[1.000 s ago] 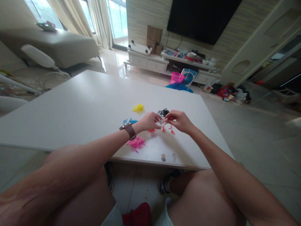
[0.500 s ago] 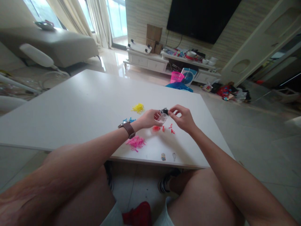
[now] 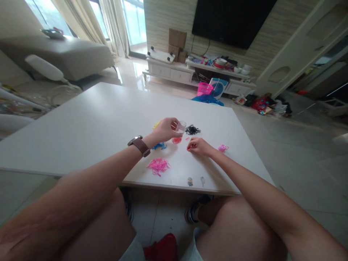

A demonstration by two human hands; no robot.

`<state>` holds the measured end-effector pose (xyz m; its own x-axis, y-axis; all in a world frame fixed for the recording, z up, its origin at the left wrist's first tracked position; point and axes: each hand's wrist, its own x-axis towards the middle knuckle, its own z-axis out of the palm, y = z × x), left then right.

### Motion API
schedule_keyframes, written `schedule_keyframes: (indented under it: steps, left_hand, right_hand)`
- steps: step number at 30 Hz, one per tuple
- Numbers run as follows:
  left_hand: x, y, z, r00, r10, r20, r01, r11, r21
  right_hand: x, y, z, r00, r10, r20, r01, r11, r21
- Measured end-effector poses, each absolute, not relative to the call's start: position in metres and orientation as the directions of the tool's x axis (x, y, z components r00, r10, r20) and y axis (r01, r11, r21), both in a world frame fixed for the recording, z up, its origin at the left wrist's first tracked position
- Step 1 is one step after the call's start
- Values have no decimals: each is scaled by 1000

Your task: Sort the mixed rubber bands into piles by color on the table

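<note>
My left hand (image 3: pixel 165 130), with a brown-strapped watch on its wrist, is closed around a small clear cup (image 3: pixel 181 127) held tilted above the table. Below the cup lies a small heap of red rubber bands (image 3: pixel 176 140). My right hand (image 3: pixel 200 146) is low at the tabletop, fingertips pinched on a red rubber band (image 3: pixel 188 148). A single red loop (image 3: pixel 187 138) lies just beyond those fingers. Black rubber bands (image 3: pixel 193 129) are piled beside the cup. Blue bands (image 3: pixel 160 146) and yellow bands (image 3: pixel 156 124) are partly hidden by my left hand and wrist.
Pink rubber bands (image 3: pixel 158 165) are heaped toward the near edge of the white table (image 3: pixel 108 119). Near that edge lie a small cartoon figure (image 3: pixel 190 181) and a small clear item (image 3: pixel 202 181). A pink-purple object (image 3: pixel 223 148) sits beyond my right wrist.
My left hand has moved slightly left and up with the cup, away from the black bands. My right hand has come down and nearer, onto the red bands. The pink-purple object is now uncovered.
</note>
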<state>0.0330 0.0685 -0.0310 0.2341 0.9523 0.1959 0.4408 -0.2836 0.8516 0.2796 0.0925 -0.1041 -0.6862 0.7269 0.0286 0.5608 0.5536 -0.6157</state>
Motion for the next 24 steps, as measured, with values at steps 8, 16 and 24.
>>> schedule_keyframes:
  steps: [8, 16, 24]
  left_hand:
    - [31, 65, -33, 329, 926, 183, 642, -362, 676]
    - [38, 65, -52, 393, 906, 154, 695, -403, 596]
    - [44, 63, -54, 404, 905, 134, 610, -376, 697]
  right_hand:
    - [271, 95, -88, -637, 768, 65, 641, 574, -510]
    - [267, 74, -31, -504, 798, 331, 518, 586, -624]
    - [256, 67, -28, -587, 726, 358, 436, 656, -617]
